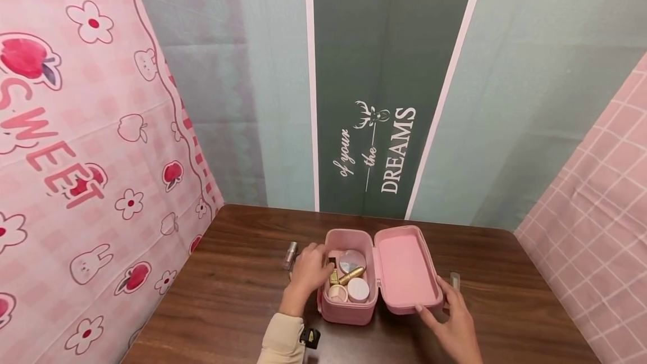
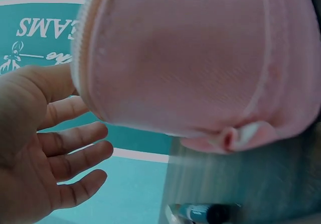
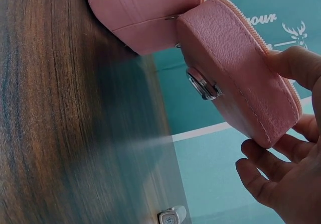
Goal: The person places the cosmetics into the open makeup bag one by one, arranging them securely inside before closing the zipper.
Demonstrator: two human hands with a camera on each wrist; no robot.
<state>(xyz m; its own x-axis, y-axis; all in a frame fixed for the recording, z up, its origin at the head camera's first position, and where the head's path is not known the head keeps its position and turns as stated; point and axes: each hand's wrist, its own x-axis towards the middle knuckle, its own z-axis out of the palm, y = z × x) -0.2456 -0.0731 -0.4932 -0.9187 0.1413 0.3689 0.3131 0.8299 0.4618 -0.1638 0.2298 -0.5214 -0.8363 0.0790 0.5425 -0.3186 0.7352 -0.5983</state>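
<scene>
The pink case (image 1: 349, 314) and its lid (image 3: 241, 73) are covered in bumpy, leather-like stuff, a shiny metal fitting (image 3: 201, 85) is fixed there, the gold tube (image 1: 351, 276) looks polished, the table (image 1: 242, 296) is topped with streaky wood, and creased cloth (image 1: 531, 72) is hung up.

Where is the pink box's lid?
In the head view, the lid is open to the right of the pink box, held by the right hand.

Left hand (image 1: 309, 267) spread, apparently relaxed; right hand (image 1: 455, 320) curled in a grip.
</scene>
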